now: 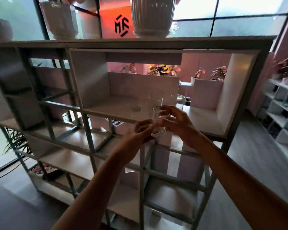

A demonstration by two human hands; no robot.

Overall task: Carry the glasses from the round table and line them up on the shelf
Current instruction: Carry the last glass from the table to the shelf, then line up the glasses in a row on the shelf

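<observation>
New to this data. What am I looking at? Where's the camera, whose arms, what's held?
There is no robot here. A person works with bare hands, and the single picture comes from a wide-angle camera worn on their head, looking forward and down, which is why straight lines bend. The two arms reaching in from below are the wearer's own. The right hand holds a clear glass near its rim, and the left hand pinches its lower part. The glass is just in front of a large open compartment of the shelf. More glasses already stand inside, but they are too faint to count reliably. White pots sit on top of the unit.
</observation>
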